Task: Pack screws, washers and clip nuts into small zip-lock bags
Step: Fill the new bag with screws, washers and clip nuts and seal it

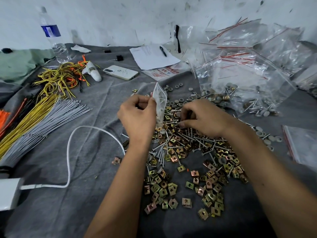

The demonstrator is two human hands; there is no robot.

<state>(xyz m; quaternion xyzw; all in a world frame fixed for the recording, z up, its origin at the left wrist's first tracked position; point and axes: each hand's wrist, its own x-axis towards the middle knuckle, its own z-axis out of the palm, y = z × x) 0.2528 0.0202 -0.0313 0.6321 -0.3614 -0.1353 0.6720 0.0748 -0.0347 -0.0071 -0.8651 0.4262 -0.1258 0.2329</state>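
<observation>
- The left hand (137,115) is hovering knuckles-up over the grey cloth (96,103), fingers curled and pinching the top edge of a small zip-lock bag (160,102), which is hanging upright just left of the right hand and showing pale washers inside.
- The right hand (204,117) is reaching low into the heap, thumb and fingers curling in and pinching at the screws (197,140); exactly how many it is gripping I cannot tell.
- Brass-coloured square clip nuts (164,186) are lying spread towards the near edge, round grey washers (178,86) beyond the hands.
- Clear crinkled bags with red seal strips (243,54) are piling up at the right.
- A printed packet (163,73) is showing red lettering too blurred to read; the water bottle (51,33) is wearing a blue label, illegible.
</observation>
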